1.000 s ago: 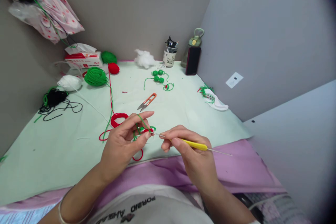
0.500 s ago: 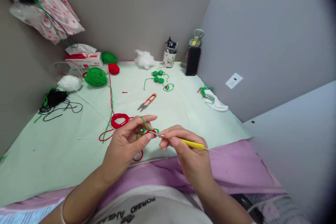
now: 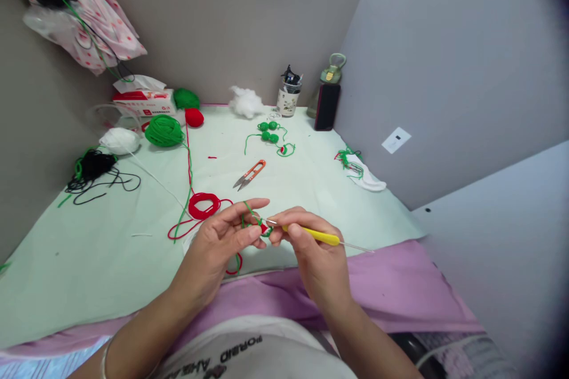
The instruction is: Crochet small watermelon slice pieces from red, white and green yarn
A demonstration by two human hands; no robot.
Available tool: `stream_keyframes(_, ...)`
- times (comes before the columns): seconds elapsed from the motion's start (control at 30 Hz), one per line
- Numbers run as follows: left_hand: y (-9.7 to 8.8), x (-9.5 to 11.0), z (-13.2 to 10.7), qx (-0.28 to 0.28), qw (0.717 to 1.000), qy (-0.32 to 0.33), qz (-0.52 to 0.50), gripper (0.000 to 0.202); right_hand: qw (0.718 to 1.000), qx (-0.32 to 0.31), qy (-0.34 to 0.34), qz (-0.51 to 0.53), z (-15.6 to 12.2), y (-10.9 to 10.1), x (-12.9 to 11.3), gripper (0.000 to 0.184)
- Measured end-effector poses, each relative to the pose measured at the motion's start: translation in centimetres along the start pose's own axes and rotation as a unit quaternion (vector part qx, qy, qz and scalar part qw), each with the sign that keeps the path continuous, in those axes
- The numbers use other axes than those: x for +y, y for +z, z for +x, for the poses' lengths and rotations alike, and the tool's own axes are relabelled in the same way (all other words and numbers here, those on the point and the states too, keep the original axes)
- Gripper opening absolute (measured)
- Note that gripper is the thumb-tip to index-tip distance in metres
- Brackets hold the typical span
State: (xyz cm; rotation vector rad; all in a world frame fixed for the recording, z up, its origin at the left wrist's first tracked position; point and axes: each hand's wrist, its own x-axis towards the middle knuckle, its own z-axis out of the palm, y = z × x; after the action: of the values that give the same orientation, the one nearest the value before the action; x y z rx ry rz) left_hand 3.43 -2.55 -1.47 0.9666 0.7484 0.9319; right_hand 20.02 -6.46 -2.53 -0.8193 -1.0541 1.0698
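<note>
My left hand (image 3: 222,243) pinches a small green and red crochet piece (image 3: 265,228), with a green yarn strand looped over its forefinger. My right hand (image 3: 306,243) grips a yellow-handled crochet hook (image 3: 317,236), and the hook's metal tip sits in the piece. Both hands meet above the near edge of the pale green cloth (image 3: 111,260). A red yarn strand (image 3: 231,263) hangs from under my left hand down to the cloth.
Orange snips (image 3: 250,173) lie past my hands. A coil of red yarn (image 3: 203,205), a green yarn ball (image 3: 163,131), black yarn (image 3: 94,166), white yarn (image 3: 119,140), small green crocheted balls (image 3: 269,130), a tissue box (image 3: 143,102), stuffing (image 3: 245,101), a cup (image 3: 287,98) and a bottle (image 3: 328,80) lie further back.
My right hand has slid left toward my left hand, pushing the hook tip into the piece. The two hands are now closer together.
</note>
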Motion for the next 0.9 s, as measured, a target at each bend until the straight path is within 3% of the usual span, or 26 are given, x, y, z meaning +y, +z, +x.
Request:
stream_keyframes(0.13, 0.1, 0.3, 0.1, 0.017, 1.0, 0.005, -0.001, 0.032, 0.991, -0.016, -0.053, -0.119, 0.2, -0.2, -0.4, 0.011)
stream_keyframes(0.23, 0.0, 0.2, 0.1, 0.022, 0.999, 0.006, 0.023, 0.028, 0.974, -0.031, -0.1, -0.202, 0.3, -0.3, -0.8, 0.019)
stream_keyframes(0.43, -0.2, -0.2, 0.5, 0.018, 0.999, -0.013, 0.036, 0.027, 0.944, 0.001, -0.18, -0.278, 0.6, -0.3, -0.7, 0.024)
stream_keyframes(0.6, -0.1, -0.2, 0.5, 0.014, 1.0, -0.018, 0.014, 0.024, 0.949, 0.008, -0.152, -0.277, 0.9, -0.5, -0.8, 0.022)
stream_keyframes(0.77, 0.2, 0.1, 0.4, 0.03, 0.999, -0.017, 0.003, 0.024, 0.984, -0.009, -0.062, -0.169, 1.4, -0.7, -1.1, 0.014)
stream_keyframes(0.9, 0.2, 0.1, 0.5, 0.031, 0.999, -0.033, -0.011, 0.023, 0.992, 0.01, -0.066, -0.11, 1.3, -0.8, -0.7, 0.01)
